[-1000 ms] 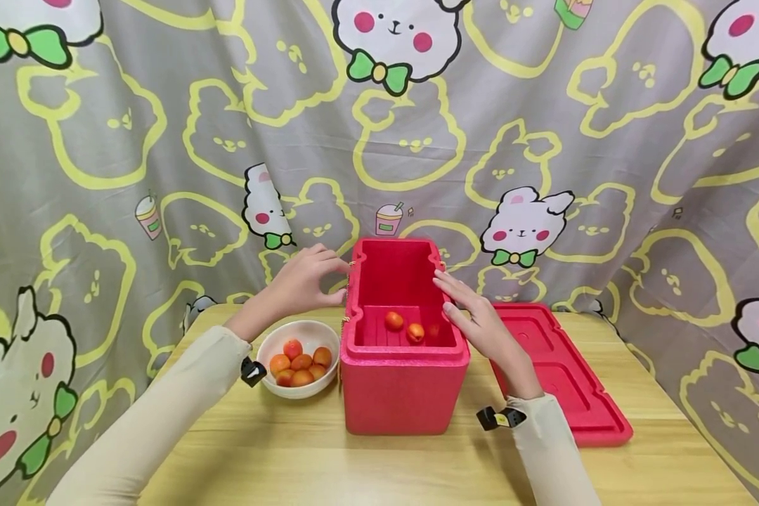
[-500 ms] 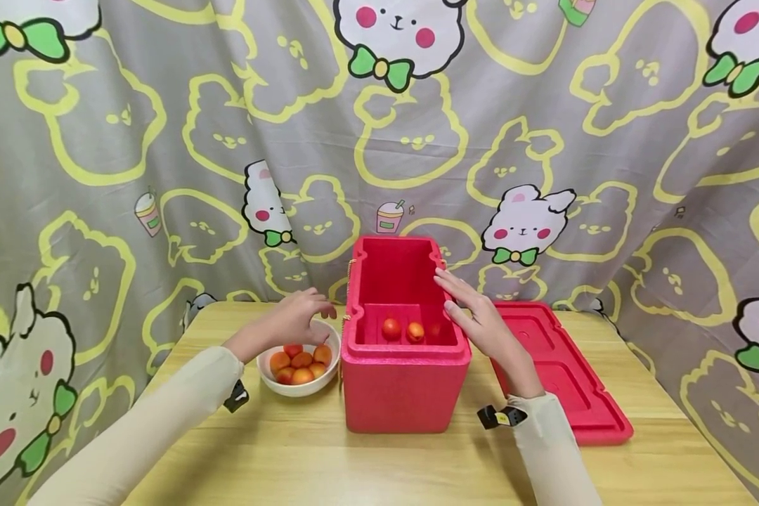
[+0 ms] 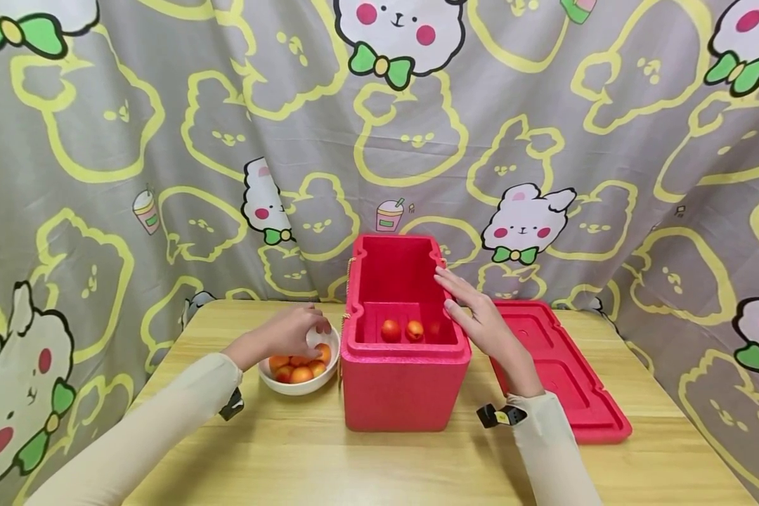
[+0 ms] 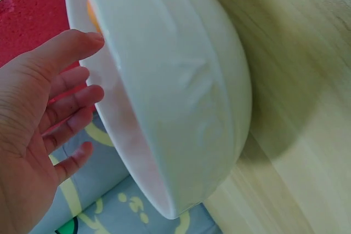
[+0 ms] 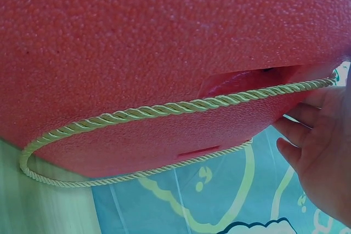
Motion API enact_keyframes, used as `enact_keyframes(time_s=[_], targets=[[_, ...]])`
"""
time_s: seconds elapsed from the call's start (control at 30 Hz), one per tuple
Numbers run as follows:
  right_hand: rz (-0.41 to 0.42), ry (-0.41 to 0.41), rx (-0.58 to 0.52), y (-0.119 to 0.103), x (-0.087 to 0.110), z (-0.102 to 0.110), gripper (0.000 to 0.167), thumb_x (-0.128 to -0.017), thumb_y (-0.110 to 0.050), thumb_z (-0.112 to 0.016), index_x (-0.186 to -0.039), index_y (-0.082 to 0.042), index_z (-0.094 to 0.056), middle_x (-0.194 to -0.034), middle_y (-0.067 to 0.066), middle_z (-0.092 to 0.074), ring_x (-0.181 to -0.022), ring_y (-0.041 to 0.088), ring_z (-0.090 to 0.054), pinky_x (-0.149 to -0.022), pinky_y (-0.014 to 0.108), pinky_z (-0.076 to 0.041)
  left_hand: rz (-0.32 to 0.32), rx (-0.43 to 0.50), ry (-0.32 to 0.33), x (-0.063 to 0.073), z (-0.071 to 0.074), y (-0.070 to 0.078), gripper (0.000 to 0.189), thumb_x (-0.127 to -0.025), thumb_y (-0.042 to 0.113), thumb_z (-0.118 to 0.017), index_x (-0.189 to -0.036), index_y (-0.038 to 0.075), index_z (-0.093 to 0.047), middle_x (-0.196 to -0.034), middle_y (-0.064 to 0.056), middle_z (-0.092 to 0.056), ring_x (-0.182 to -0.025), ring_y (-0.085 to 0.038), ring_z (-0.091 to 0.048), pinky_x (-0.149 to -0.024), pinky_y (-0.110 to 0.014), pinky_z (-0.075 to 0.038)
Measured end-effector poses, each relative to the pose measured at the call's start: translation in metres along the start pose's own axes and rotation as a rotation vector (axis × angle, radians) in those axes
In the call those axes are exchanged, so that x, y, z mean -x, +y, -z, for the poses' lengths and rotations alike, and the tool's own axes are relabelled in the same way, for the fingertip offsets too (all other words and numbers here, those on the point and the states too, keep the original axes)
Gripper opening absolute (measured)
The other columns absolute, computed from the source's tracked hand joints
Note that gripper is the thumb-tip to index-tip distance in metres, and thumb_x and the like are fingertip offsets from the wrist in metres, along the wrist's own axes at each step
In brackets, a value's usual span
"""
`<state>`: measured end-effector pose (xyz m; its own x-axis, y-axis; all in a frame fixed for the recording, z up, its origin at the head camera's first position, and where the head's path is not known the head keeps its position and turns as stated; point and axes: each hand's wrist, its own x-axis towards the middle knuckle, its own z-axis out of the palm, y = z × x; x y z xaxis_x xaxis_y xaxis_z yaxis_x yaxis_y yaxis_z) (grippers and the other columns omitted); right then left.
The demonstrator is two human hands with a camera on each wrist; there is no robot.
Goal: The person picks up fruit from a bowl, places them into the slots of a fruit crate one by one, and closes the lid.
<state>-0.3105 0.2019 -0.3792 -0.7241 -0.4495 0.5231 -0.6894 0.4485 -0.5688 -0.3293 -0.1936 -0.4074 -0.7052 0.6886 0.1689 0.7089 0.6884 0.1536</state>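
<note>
My left hand (image 3: pixel 289 332) hovers over the white bowl (image 3: pixel 300 388) on the left, fingers pointing down toward several orange-red apricots (image 3: pixel 301 374). In the left wrist view its thumb and loosely bent fingers stand apart at the rim of the bowl (image 4: pixel 186 80), and nothing shows between them. Right of the bowl stands a red foam box (image 3: pixel 405 397) without its lid. Two apricots (image 3: pixel 391 329) lie on its floor. My right hand (image 3: pixel 481 318) rests with extended fingers on the box's right rim; the right wrist view shows it beside the box wall (image 5: pixel 137 36).
The red lid (image 3: pixel 563 379) lies flat on the wooden table (image 3: pixel 291 457), to the right of the box. A gold rope handle (image 5: pixel 181 105) hangs along the box's side. Behind the table hangs a patterned grey curtain (image 3: pixel 316 126).
From the box's left rim, my left hand has moved left and down to the bowl's fruit. One apricot in the box has shifted slightly toward me. My right hand stays put.
</note>
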Motion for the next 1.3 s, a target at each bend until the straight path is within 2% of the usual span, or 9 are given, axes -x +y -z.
enact_keyframes(time_s=[0.33,0.53,1.0,1.2,1.3], targets=[[-0.003,-0.004,0.003,0.002,0.001,0.000,0.055,-0.100,-0.021,-0.058,-0.154,-0.014,-0.046,-0.164,0.006,-0.038,-0.153,0.030,-0.033,-0.109,0.063,-0.042,-0.018,-0.054,-0.031,0.001,-0.011,-0.002,0.032,-0.073,0.029,-0.086,-0.100,0.013,-0.076,-0.092,0.000,-0.072,-0.087,-0.016,-0.059,-0.078,-0.035,-0.048],[-0.008,-0.002,0.002,0.001,0.002,-0.001,0.055,-0.100,-0.022,-0.058,-0.154,-0.015,-0.046,-0.164,0.006,-0.038,-0.153,0.030,-0.033,-0.109,0.064,-0.041,0.014,-0.084,-0.051,0.000,-0.016,-0.001,0.031,-0.075,0.030,-0.087,-0.101,0.016,-0.076,-0.093,0.002,-0.071,-0.087,-0.015,-0.056,-0.080,-0.035,-0.046],[-0.002,0.007,0.000,0.001,0.003,-0.002,0.055,-0.100,-0.020,-0.058,-0.153,-0.009,-0.046,-0.163,0.006,-0.039,-0.152,0.032,-0.034,-0.109,0.064,-0.042,0.042,-0.116,-0.066,0.002,-0.018,0.000,0.031,-0.076,0.028,-0.087,-0.102,0.014,-0.077,-0.096,0.001,-0.073,-0.086,-0.014,-0.050,-0.080,-0.035,-0.042],[-0.001,0.011,0.004,0.000,0.002,-0.002,0.055,-0.100,-0.021,-0.058,-0.154,-0.016,-0.046,-0.164,0.005,-0.039,-0.152,0.030,-0.034,-0.109,0.063,-0.042,0.040,-0.128,-0.059,0.002,-0.018,-0.001,0.031,-0.075,0.028,-0.088,-0.101,0.015,-0.077,-0.096,0.002,-0.073,-0.088,-0.015,-0.052,-0.082,-0.037,-0.043],[-0.007,0.008,0.001,-0.001,0.001,-0.002,0.056,-0.099,-0.020,-0.059,-0.154,-0.016,-0.046,-0.164,0.005,-0.038,-0.153,0.029,-0.034,-0.108,0.062,-0.043,0.040,-0.134,-0.059,0.002,-0.019,-0.002,0.031,-0.076,0.028,-0.088,-0.101,0.015,-0.077,-0.096,0.002,-0.073,-0.089,-0.016,-0.052,-0.082,-0.038,-0.044]])
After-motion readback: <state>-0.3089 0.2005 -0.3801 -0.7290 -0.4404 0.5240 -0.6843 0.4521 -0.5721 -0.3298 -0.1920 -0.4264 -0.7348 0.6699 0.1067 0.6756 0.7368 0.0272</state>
